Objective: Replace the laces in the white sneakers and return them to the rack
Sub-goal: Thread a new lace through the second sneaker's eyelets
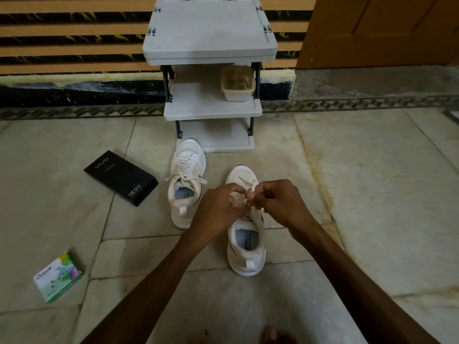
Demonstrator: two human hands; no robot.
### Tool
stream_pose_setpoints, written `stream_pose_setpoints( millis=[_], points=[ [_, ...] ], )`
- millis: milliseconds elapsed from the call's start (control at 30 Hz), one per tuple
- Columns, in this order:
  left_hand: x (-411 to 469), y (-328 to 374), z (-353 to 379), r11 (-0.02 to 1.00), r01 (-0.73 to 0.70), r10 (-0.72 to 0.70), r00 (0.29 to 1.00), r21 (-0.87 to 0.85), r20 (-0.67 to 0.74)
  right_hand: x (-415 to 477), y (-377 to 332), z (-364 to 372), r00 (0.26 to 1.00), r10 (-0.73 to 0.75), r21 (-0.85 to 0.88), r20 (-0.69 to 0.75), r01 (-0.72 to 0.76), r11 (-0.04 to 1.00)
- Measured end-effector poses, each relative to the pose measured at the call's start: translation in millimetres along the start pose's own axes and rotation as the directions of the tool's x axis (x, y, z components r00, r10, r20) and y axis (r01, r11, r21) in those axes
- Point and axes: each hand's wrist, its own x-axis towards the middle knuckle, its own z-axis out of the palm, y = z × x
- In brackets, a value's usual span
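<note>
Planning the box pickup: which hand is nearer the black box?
Left. The left hand, on the lace, is right of the black box; the right hand is farther right still.

Two white sneakers stand on the floor, the laced sneaker [186,184] and the sneaker under the hands [246,247], and two hands, the left hand [218,207] and the right hand [278,201], both pinch one lace [253,186]. There is one grey rack [211,33] with three shelves and one beige tub [238,93] on it. Two boxes lie about: one black Vivo box [121,177] and one green Odonil box [58,276].
</note>
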Motion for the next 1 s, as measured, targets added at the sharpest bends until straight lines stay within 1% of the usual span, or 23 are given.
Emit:
stream_pose_setpoints(
  millis=[100, 167, 233, 333, 467, 500, 533, 600, 633, 667, 700, 733, 767, 800, 833, 933, 1000],
  points=[
    [4.1, -1.3, 4.2, 0.999, -0.034, 0.034, 0.999, 0.024, 0.012, -1.3, 5.3, -1.3, 1.0, 0.001, -0.003, -0.002, -0.001, 1.0],
    [2.4, -3.0, 8.1, 0.998, -0.031, 0.033, 0.999, 0.059, -0.037, -2.2, 9.6, -1.2, 1.0, 0.02, 0.005, 0.008, -0.02, 1.0],
    [0.3, -4.1, 10.3, 0.999, -0.001, 0.004, 0.995, 0.033, -0.097, -2.8, 12.6, -1.1, 0.999, 0.047, 0.028, 0.002, -0.047, 0.999],
    [-2.6, -6.8, 5.2, 0.996, 0.041, -0.05, 0.992, -0.079, -0.119, -2.2, 15.4, 0.3, 0.996, 0.085, 0.061, -0.019, -0.084, 0.995],
    [-1.1, -8.6, -2.6, 0.999, -0.01, 0.004, 0.988, -0.039, -0.154, -2.1, 13.4, 3.3, 0.993, 0.117, 0.093, -0.022, -0.115, 0.989],
    [-0.7, -7.8, -4.2, 0.998, -0.017, 0.006, 0.988, -0.066, -0.157, -2.2, 12.1, 4.1, 0.992, 0.121, 0.098, -0.025, -0.118, 0.988],
    [1.0, -7.4, -5.8, 0.989, -0.01, -0.011, 0.99, -0.145, -0.143, -2.2, 11.2, 5.3, 0.992, 0.125, 0.101, -0.026, -0.122, 0.987],
    [3.5, -5.1, -10.3, 0.926, 0.054, -0.077, 0.996, -0.374, -0.047, -1.9, 9.9, 7.8, 0.991, 0.13, 0.096, -0.023, -0.127, 0.987],
    [3.3, -2.2, -13.1, 0.89, 0.102, -0.105, 0.994, -0.444, 0.019, -1.7, 9.7, 9.0, 0.991, 0.129, 0.086, -0.021, -0.127, 0.988],
    [3.4, -1.3, -15.2, 0.875, 0.136, -0.117, 0.991, -0.465, 0.071, -1.8, 10.3, 10.1, 0.991, 0.128, 0.074, -0.025, -0.126, 0.989],
    [3.7, -2.1, -17.5, 0.904, 0.14, -0.119, 0.99, -0.404, 0.078, -2.0, 10.3, 10.7, 0.992, 0.125, 0.063, -0.034, -0.122, 0.99],
    [3.8, -4.0, -20.2, 0.955, 0.112, -0.105, 0.994, -0.274, 0.04, -2.6, 10.5, 11.2, 0.991, 0.124, 0.057, -0.044, -0.122, 0.991],
    [2.6, -4.6, -23.4, 0.994, 0.073, -0.075, 0.997, -0.083, -0.021, -3.3, 10.9, 10.7, 0.99, 0.132, 0.058, -0.054, -0.129, 0.99],
    [0.6, -4.0, -26.4, 0.997, 0.036, -0.03, 0.996, 0.072, -0.085, -4.0, 11.1, 10.3, 0.988, 0.143, 0.063, -0.058, -0.139, 0.988],
    [-1.8, -0.8, -29.2, 0.987, 0.0, 0.021, 0.991, 0.161, -0.131, -5.0, 10.8, 9.7, 0.987, 0.152, 0.061, -0.059, -0.148, 0.987],
    [-5.4, 9.6, -31.9, 0.954, -0.059, 0.124, 0.971, 0.294, -0.206, -7.8, 9.8, 7.8, 0.986, 0.151, 0.004, -0.069, -0.151, 0.989],
    [-6.9, 8.3, -32.0, 0.908, -0.09, 0.182, 0.965, 0.41, -0.191, -9.7, 10.4, 4.0, 0.986, 0.132, -0.057, -0.099, -0.138, 0.989]
  ],
)
